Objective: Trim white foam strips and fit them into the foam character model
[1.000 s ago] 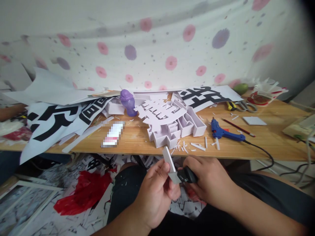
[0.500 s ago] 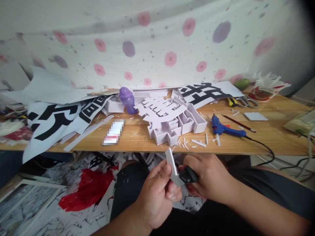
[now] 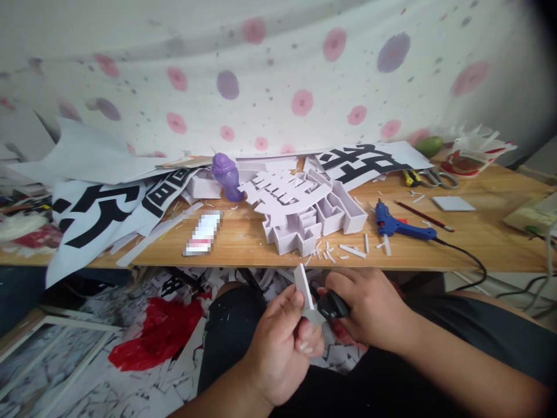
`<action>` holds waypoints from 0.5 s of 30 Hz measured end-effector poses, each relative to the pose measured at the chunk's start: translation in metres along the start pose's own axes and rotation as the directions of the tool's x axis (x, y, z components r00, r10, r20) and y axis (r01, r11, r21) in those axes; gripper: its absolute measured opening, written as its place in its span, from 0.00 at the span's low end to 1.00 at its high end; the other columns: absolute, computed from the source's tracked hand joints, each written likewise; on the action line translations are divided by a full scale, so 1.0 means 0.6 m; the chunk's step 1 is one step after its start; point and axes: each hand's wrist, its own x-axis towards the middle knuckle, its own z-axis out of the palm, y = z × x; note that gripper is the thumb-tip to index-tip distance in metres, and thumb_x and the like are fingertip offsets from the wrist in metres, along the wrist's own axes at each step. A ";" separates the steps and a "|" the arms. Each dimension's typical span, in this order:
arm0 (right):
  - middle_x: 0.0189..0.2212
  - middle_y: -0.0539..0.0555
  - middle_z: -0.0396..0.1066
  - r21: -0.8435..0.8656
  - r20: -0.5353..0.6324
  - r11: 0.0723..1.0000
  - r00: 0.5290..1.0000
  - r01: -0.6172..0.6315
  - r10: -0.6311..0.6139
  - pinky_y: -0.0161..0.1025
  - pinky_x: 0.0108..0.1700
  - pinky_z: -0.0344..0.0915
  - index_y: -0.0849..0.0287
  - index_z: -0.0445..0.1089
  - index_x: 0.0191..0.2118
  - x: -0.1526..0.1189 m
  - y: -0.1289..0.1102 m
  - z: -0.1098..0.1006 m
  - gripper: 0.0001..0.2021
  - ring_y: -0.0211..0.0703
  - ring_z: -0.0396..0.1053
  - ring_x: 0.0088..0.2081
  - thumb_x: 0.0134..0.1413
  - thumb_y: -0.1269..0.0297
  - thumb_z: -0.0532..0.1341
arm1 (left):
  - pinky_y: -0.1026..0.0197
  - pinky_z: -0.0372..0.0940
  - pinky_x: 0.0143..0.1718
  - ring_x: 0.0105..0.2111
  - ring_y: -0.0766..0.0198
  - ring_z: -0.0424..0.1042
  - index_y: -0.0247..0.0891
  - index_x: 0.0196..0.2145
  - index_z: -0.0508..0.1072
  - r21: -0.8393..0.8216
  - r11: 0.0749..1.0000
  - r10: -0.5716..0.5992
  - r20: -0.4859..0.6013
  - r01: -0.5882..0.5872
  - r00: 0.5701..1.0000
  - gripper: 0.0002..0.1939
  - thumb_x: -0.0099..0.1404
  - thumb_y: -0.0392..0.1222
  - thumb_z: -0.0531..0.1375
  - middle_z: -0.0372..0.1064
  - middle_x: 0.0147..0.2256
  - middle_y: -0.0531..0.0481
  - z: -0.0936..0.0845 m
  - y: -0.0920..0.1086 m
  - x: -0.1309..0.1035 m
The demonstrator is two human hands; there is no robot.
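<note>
My left hand (image 3: pixel 282 337) pinches a small white foam-board piece (image 3: pixel 304 287) between thumb and fingers, just below the table's front edge. Closed around a black utility knife (image 3: pixel 333 305), my right hand (image 3: pixel 369 307) is close beside it on the right. The knife's front end meets the lower part of the foam-board piece; its blade is hidden. Beyond my hands, a white foam-board character (image 3: pixel 287 238) with raised side walls lies on the table, and another cut-out white shape rests over it. Thin white offcuts (image 3: pixel 324 251) are scattered by its near side.
A blue glue gun (image 3: pixel 402 227) with a black cord lies right, near a pencil (image 3: pixel 424 215) and scissors (image 3: pixel 437 179). A phone (image 3: pixel 203 233) and purple bottle (image 3: pixel 227 177) are left of the character. Printed sheets (image 3: pixel 98 212) overhang the left edge; scraps and a red bag (image 3: pixel 159 334) cover the floor.
My view has shifted slightly. Both hands keep their grip on the foam-board piece and the utility knife, with hardly any movement between them.
</note>
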 end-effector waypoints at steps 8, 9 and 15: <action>0.23 0.50 0.62 -0.001 0.067 1.000 0.997 -0.027 0.027 0.36 0.28 0.47 0.60 0.60 0.27 0.002 0.003 0.005 0.08 0.37 0.59 0.24 0.56 0.68 0.50 | 0.70 0.44 0.19 0.15 0.76 0.43 0.36 0.29 0.66 0.022 1.000 0.009 0.005 -0.009 1.000 0.10 0.65 0.43 0.54 0.48 0.16 0.59 -0.005 -0.002 -0.005; 0.23 0.50 0.63 0.001 0.077 0.999 0.996 -0.044 0.043 0.36 0.28 0.47 0.60 0.61 0.28 0.002 0.008 0.006 0.07 0.37 0.60 0.25 0.55 0.68 0.50 | 0.70 0.43 0.19 0.15 0.76 0.43 0.36 0.28 0.65 0.026 1.000 0.008 0.013 -0.008 1.000 0.10 0.65 0.44 0.54 0.48 0.16 0.59 -0.005 -0.002 -0.006; 0.23 0.51 0.64 0.061 0.116 0.977 0.974 -0.204 0.196 0.34 0.28 0.50 0.61 0.62 0.29 -0.003 0.030 0.002 0.04 0.39 0.62 0.25 0.46 0.70 0.52 | 0.69 0.44 0.19 0.16 0.76 0.45 0.34 0.22 0.60 0.081 0.996 0.027 0.039 -0.030 0.999 0.16 0.64 0.46 0.54 0.49 0.17 0.58 0.004 -0.001 -0.013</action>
